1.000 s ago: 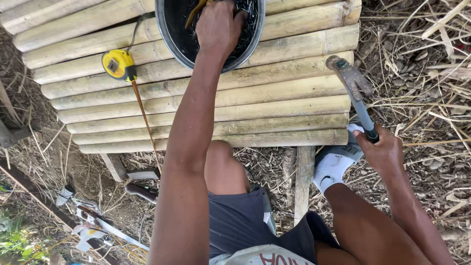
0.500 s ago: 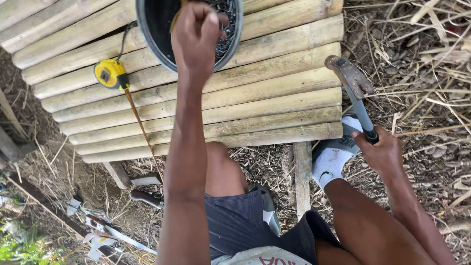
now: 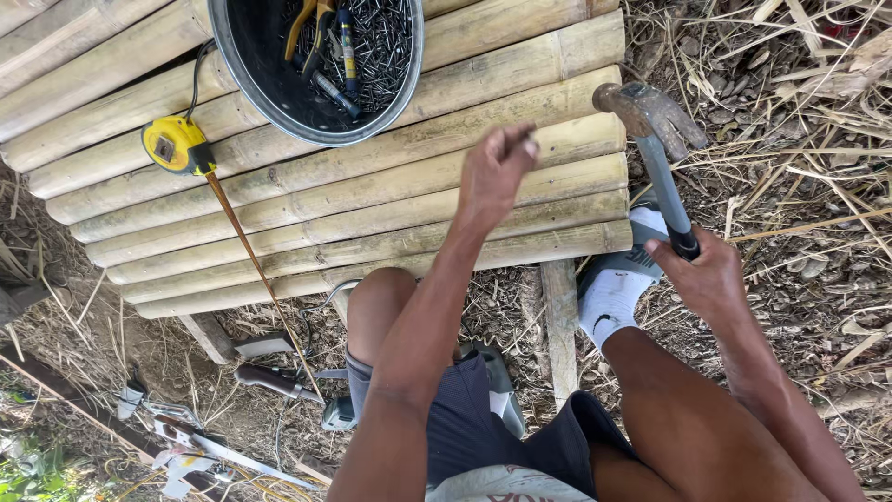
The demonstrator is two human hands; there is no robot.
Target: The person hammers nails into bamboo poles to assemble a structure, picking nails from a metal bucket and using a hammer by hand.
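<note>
One black basin (image 3: 243, 74) holds nails (image 3: 381, 46), pliers (image 3: 311, 23); right hand (image 3: 706, 274) grips hammer (image 3: 655, 149)

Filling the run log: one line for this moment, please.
left hand: pinched shut over bamboo slats, contents unclear | right hand: grips hammer, head raised | metal basin: nails, tools | tape measure: extended

This is an outdoor, makeshift carpentry spot, probably a rural yard. Bare earth strewn with dry straw and split cane (image 3: 790, 121) surrounds a low platform of pale round bamboo poles (image 3: 372, 200). On it sit a round dark metal basin of nails and pliers (image 3: 316, 65) and a yellow tape measure (image 3: 177, 146). A wooden-handled saw (image 3: 269, 379), partly hidden, lies on the ground.
</note>
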